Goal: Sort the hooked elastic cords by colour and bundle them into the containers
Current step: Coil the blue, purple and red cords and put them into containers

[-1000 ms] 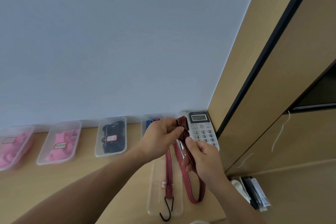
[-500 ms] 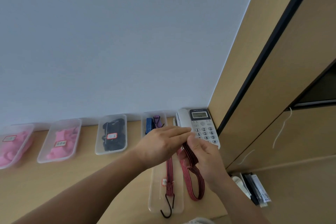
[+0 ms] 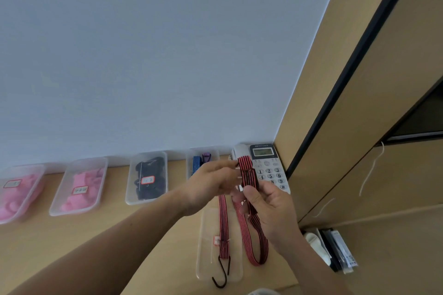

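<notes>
I'm watching the folded top of the red-and-black cord (image 3: 248, 172) coming back into sight. Half a second ago my left hand (image 3: 211, 184) was lying flat across it. Now that hand is drawing back to the left, with only its fingertips at the fold's edge. My right hand (image 3: 271, 211) is lifting the fold upright again in front of the phone (image 3: 268, 163), its thumb pinching just below.

Soft even daylight, slight motion blur, wide-angle edge distortion.
</notes>
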`<control>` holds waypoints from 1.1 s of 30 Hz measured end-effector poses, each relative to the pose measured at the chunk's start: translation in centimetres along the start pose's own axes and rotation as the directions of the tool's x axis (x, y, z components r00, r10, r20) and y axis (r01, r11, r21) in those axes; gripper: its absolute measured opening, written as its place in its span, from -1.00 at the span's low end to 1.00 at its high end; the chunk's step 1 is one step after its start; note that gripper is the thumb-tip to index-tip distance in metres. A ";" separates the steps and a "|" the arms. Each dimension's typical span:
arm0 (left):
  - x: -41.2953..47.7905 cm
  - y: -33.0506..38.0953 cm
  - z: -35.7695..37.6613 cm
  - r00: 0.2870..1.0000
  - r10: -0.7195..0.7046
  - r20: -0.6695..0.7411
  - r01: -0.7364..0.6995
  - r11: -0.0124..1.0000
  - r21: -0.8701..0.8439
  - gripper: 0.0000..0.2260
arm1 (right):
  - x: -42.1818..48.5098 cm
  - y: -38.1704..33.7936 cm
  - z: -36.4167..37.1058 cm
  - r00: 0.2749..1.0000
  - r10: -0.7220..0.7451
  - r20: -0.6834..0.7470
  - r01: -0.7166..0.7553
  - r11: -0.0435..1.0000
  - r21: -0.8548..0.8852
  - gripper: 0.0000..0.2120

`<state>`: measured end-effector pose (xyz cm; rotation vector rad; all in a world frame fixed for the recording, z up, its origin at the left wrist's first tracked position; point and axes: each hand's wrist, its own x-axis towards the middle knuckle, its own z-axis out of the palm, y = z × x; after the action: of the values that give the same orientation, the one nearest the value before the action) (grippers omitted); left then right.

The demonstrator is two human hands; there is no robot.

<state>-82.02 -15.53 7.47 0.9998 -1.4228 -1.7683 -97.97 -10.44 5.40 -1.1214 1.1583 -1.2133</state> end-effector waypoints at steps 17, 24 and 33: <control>1.0 0.9 0.0 0.987 0.143 -0.069 -0.127 0.973 0.195 -0.88 | 0.5 0.6 -0.5 0.998 -0.007 -0.061 -0.003 0.986 -0.167 -0.51; 1.5 -0.8 -0.8 0.865 0.498 0.061 -0.375 0.561 0.738 -0.84 | 0.7 -0.3 -0.2 0.997 0.041 -0.060 -0.046 0.996 -0.082 -0.42; 2.1 -2.3 -0.5 0.653 0.658 0.375 -0.502 0.004 0.865 -0.63 | 0.9 -0.7 0.0 0.997 0.034 -0.070 -0.039 0.996 -0.076 -0.39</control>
<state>-82.74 -17.11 4.83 0.7295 -2.3713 -0.0133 -98.03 -11.35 6.02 -1.1187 1.2823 -1.1957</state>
